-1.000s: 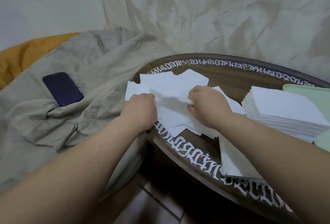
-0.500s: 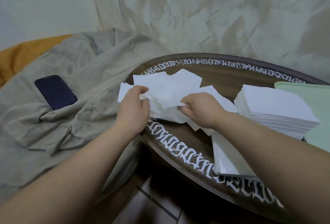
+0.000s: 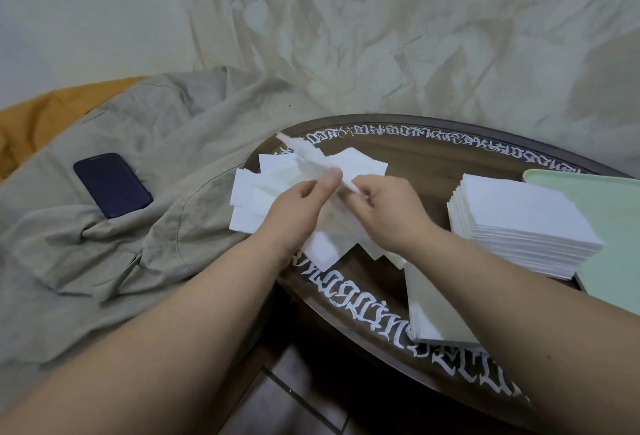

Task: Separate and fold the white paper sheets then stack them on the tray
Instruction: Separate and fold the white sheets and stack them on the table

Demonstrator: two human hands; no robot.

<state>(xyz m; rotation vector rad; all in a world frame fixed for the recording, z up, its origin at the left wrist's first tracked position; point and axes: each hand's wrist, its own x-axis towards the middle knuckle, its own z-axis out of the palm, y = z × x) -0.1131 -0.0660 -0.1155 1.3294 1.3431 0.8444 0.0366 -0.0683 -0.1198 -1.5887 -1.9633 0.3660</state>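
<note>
My left hand (image 3: 298, 212) and my right hand (image 3: 391, 212) both pinch one thin white paper sheet (image 3: 308, 157), held edge-on and lifted above a loose pile of white sheets (image 3: 256, 188) on the round dark table (image 3: 433, 154). The sheet's far end points up and away to the left. A neat stack of folded white sheets (image 3: 519, 219) rests on the pale green tray (image 3: 609, 212) at the right. Another flat stack of sheets (image 3: 436, 313) lies near the table's front edge, partly under my right forearm.
A dark blue phone (image 3: 110, 185) lies on rumpled beige cloth (image 3: 104, 261) left of the table. An orange cushion (image 3: 34, 119) shows at the far left. Crumpled pale fabric covers the background. The table rim carries white ornamental lettering.
Both hands have lifted one sheet off the loose pile and turned it edge-on, the hands drawing close together. The view has shifted a little.
</note>
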